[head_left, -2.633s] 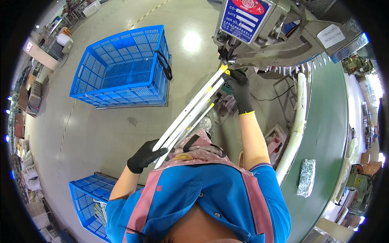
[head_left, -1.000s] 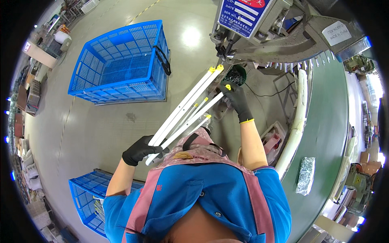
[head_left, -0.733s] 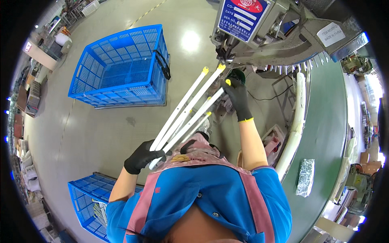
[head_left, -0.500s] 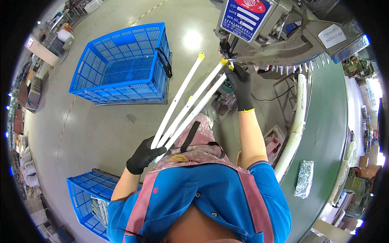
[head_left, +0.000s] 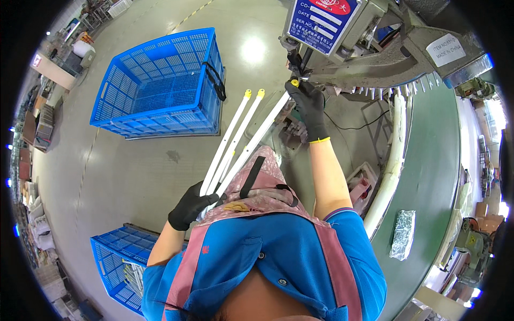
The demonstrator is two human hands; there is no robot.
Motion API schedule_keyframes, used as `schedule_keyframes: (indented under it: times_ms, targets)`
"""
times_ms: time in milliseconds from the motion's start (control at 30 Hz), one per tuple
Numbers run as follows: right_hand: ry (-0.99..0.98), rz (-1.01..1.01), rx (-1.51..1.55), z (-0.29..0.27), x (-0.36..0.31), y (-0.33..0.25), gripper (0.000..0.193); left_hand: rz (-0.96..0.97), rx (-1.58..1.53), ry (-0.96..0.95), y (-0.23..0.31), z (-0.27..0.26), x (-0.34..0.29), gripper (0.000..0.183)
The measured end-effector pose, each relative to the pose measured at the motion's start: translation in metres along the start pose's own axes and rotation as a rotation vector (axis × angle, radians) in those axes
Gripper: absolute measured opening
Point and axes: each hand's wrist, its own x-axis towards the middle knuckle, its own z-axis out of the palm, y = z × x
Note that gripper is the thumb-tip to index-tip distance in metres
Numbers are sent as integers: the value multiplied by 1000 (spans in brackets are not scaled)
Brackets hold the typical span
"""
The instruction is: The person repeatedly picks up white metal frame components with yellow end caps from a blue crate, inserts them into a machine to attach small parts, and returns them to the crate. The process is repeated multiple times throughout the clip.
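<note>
Under the grey machine head (head_left: 375, 40) at top centre, the right hand (head_left: 308, 101), black-gloved, is closed round the far end of one white rod (head_left: 257, 139) and steers its yellow-capped tip up to the machine's working point; fingers wrap the rod just below the cap, prob. so the tip stays steady there. Left hand (head_left: 190, 206), also black-gloved, is clenched on the near ends of the whole bundle of white rods (head_left: 227, 147), low by the chest, so the bundle fans out from that fist: two rods w/ yellow caps point free toward the blue crate (head_left: 160, 85), while the third angles right to the machine. Holding the spares bunched in one fist looks like a way to keep them at hand w/o setting them down. Blue crate sits on the concrete floor (head_left: 134, 176) near the free tips, not touching them. A second blue crate (head_left: 115, 262) is at lower left beside the person's left elbow. Green conveyor belt (head_left: 433, 176) curves down the right side, w/ a clear wrapped packet (head_left: 402, 234) lying near its inner edge, well apart from both hands.
</note>
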Motion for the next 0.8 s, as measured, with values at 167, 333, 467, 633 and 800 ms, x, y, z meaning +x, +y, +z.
schedule_keyframes:
  times_ms: [167,333,467,633,800]
  targets:
    - [63,89,13,4,-3,9,25,-27,-4,-9,19,-1,-21,49]
    - [100,293,31,8,-9,22,35,-6,157,-8,16,1,-15,52]
    - [37,215,-69,5,-10,30,37,-28,88,-19,8,-4,-9,47]
    - [36,47,-454,-7,-33,44,40,-18,14,-11,5,-9,-9,40]
    - [19,204,-449,-32,-62,61,36,34,76,2,8,-6,-9,47]
